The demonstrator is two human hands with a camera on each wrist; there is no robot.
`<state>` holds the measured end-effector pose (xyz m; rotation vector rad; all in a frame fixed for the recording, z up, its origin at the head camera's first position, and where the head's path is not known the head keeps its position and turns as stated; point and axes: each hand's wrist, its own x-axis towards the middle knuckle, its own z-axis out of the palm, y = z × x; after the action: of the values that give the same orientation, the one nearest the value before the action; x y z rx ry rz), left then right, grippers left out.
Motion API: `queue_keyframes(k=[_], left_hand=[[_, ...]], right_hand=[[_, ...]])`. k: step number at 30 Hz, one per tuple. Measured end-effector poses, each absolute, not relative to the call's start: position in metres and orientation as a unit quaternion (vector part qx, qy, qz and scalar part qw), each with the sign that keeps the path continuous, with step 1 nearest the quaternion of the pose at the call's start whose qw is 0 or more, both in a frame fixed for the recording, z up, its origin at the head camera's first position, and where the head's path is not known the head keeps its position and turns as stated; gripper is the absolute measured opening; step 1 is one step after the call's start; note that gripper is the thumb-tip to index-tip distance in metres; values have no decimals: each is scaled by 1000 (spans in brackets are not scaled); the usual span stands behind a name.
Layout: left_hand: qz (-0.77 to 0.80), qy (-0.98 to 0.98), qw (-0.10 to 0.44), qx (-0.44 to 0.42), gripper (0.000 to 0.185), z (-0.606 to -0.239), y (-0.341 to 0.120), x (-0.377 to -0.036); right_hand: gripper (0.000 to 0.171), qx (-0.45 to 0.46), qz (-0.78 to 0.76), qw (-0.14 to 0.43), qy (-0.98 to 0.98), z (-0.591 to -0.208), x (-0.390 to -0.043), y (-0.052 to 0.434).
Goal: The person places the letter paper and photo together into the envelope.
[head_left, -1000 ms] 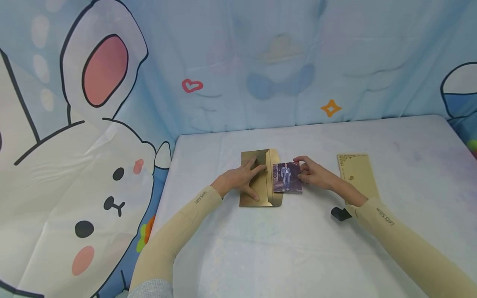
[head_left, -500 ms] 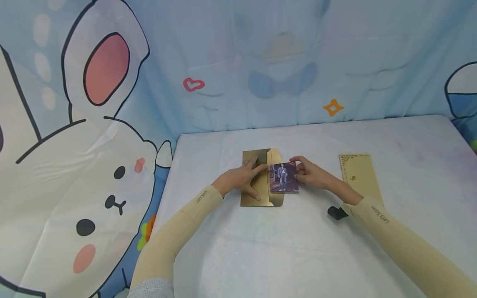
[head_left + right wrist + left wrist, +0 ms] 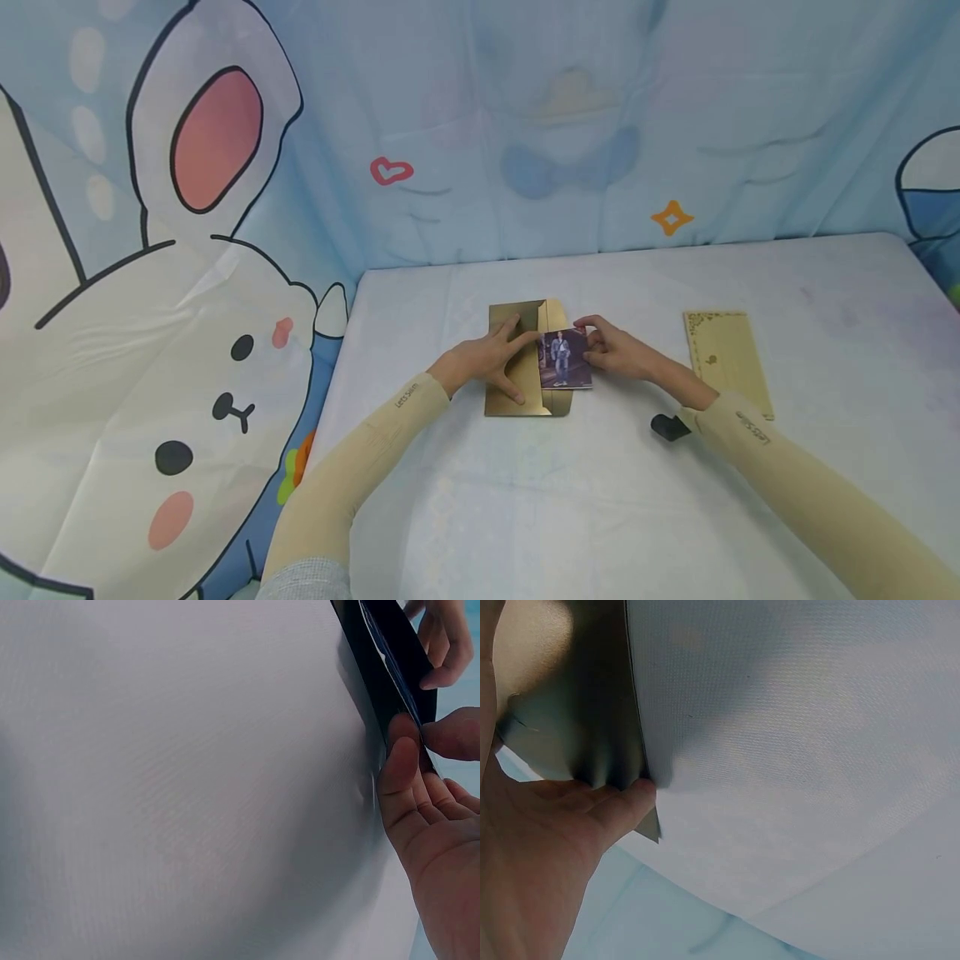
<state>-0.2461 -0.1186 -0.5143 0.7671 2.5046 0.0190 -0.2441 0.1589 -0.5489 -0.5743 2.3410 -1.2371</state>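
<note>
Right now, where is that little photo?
In the head view the photo lies mid-table, pinched by the right hand, its left edge at the mouth of the gold envelope that the left hand presses flat.

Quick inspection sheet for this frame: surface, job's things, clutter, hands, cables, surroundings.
Surface: table under a pale cloth.
Job's things: gold envelope lies flat with its flap open; photo lies at its opening, partly over the flap.
Clutter: gold card lies to the right; small black object sits by the right forearm.
Hands: left hand presses flat on the envelope; right hand pinches the photo's right edge.
Cables: nothing seen.
Surroundings: blue cartoon rabbit backdrop behind and to the left.
</note>
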Motion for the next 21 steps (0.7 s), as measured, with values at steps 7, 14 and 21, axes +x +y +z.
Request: queue_keyframes(k=[7, 14, 21], left_hand=[[6, 923, 261, 281, 121, -512, -118, -245], [2, 924, 264, 279, 120, -511, -118, -243], [1, 924, 260, 280, 120, -511, -117, -244]], right_hand=[[57, -215, -444, 214, 843, -548, -244, 153], [57, -232, -445, 213, 839, -545, -241, 148], [58, -234, -438, 207, 843, -547, -243, 144]])
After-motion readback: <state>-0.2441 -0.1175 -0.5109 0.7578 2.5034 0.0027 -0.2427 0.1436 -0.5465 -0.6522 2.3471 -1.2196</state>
